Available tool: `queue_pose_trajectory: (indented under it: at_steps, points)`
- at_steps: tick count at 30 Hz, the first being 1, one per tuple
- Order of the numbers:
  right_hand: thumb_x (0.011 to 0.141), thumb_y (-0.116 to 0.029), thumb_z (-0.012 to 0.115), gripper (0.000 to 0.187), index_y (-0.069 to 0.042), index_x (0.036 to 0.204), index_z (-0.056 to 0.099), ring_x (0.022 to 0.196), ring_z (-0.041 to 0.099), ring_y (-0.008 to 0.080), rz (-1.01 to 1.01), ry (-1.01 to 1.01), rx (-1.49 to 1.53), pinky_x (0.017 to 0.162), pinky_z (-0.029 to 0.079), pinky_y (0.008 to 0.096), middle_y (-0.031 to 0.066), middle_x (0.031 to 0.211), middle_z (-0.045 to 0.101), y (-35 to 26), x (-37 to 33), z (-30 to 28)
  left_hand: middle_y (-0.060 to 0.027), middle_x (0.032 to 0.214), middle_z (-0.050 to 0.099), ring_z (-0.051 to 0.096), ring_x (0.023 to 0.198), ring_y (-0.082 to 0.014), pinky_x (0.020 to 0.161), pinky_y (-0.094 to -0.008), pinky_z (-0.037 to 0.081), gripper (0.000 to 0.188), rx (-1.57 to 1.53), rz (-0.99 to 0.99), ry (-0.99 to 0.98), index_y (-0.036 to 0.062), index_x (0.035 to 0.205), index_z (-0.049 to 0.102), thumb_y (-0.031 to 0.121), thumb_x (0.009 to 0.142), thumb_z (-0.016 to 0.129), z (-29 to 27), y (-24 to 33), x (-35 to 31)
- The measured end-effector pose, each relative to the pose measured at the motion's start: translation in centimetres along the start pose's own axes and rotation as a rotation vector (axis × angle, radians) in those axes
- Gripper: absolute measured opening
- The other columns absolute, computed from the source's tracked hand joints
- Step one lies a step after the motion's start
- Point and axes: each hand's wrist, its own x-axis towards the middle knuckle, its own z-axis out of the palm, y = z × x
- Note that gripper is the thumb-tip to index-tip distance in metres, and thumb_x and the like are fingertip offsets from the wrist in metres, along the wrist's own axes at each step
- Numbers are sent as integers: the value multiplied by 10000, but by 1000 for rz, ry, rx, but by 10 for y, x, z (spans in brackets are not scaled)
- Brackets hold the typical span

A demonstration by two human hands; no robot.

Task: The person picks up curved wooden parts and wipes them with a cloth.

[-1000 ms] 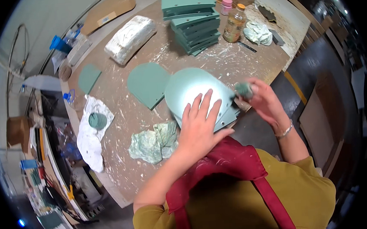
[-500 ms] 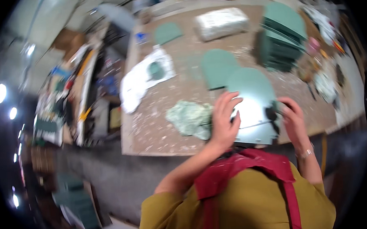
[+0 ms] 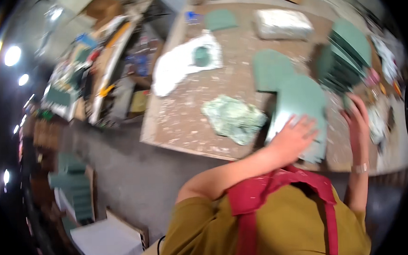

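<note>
A shiny grey-green panel (image 3: 300, 94) with a rounded far end lies at the table's front edge. My left hand (image 3: 293, 140) rests flat on its near part, fingers spread. To the right of the panel, my right hand (image 3: 358, 115) is raised with its fingers closed round a small green pad (image 3: 347, 102); blur hides the pad's details. A second rounded green panel (image 3: 271, 68) lies just beyond, partly overlapped by the first. Left of my left hand sits a crumpled pale-green cloth (image 3: 235, 119).
A stack of green panels (image 3: 347, 50) stands at the right, near a wrapped silvery package (image 3: 284, 24). On the left, a white cloth (image 3: 171, 74) carries a small round green piece (image 3: 202, 56). Another green panel (image 3: 220, 19) lies far back. A cluttered shelf (image 3: 98, 89) stands beyond the table's left side.
The view has shifted, so the table sits turned and further right. My left hand has moved from the panel's left edge onto its face. My right hand has moved away from its right edge.
</note>
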Motion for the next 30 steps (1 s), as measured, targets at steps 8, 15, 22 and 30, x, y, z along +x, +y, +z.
queue_pose_trajectory:
  at_steps: [8,15,22,30]
  points:
    - [891,-185,677,260,-44,1109,674,964,626,281,-441,-847,-720,848,497,360,101,1096,623,-29,60,124,-135,1468,462,413,1374,-312,1110,-518,332,476,124,19,2,80,1378,519,218,927,580,-14,10,6]
    - [891,-160,665,242,-32,1095,680,939,630,333,-470,-1173,-795,819,494,420,108,1067,623,-32,63,157,-173,1453,475,450,1345,-331,1103,-487,370,491,-85,31,8,19,1376,520,89,891,492,-9,10,3]
    - [835,-81,688,165,-24,990,683,879,627,315,-567,-1341,-754,743,506,399,107,965,603,-15,61,159,-178,1429,498,493,1300,-332,1086,-468,396,480,-137,-3,22,-6,1363,528,73,891,491,-4,12,-1]
    - [816,-90,657,107,-4,877,673,810,624,327,-684,-1238,-797,679,500,418,129,882,582,-12,54,156,-185,1352,551,523,1262,-333,1087,-471,380,475,-156,-36,13,16,1366,546,71,897,495,-7,12,4]
